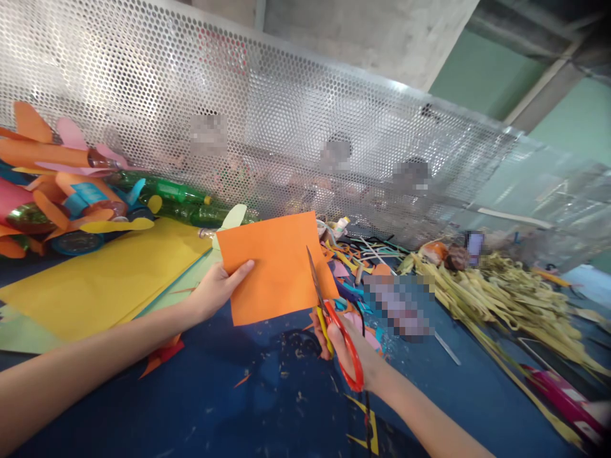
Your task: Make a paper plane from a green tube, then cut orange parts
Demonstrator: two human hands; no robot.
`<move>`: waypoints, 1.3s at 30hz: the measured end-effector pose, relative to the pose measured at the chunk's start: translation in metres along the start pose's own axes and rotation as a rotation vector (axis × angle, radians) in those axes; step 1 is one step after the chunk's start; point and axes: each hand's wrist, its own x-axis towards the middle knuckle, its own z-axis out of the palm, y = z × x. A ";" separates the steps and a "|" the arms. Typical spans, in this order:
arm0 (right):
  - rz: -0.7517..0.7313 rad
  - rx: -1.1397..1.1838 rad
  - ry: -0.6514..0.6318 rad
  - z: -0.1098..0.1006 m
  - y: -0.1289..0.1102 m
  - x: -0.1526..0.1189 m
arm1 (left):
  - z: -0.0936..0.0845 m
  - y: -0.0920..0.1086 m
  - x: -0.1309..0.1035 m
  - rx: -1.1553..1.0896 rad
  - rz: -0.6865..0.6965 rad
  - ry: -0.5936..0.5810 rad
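My left hand (pixel 220 287) pinches the left edge of an orange paper sheet (pixel 272 267), thumb on top and fingers hidden behind. The sheet is held up above the blue table, tilted a little. In my right hand (pixel 351 343) is a pair of scissors (pixel 351 362) with a red handle and some yellow on it. One dark blade lies across the front of the sheet near its right edge, pointing up and away. Whether the blades are closed on the paper I cannot tell.
Yellow paper sheets (pixel 109 273) lie at the left, below paper-decorated bottles (pixel 71 156) and green bottles (pixel 167 191). Colourful scraps (pixel 344 267) and pale dried strips (pixel 501 286) cover the right side. A perforated metal screen (pixel 286 95) runs behind the blue table (pixel 229 407).
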 end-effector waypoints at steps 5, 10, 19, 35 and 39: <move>0.008 0.015 -0.002 0.002 0.003 0.002 | -0.001 -0.001 0.000 -0.028 0.002 -0.015; 0.039 0.043 0.002 0.002 -0.001 0.000 | 0.000 -0.001 0.000 -0.022 -0.009 -0.015; 0.016 0.039 0.017 0.002 -0.007 0.002 | -0.001 -0.004 0.001 -0.044 -0.018 -0.026; -0.037 -0.008 0.071 0.008 0.010 0.006 | -0.003 -0.006 0.003 -0.054 -0.014 -0.024; -0.001 0.040 0.032 0.009 0.011 0.006 | -0.003 -0.007 0.003 -0.068 -0.011 -0.010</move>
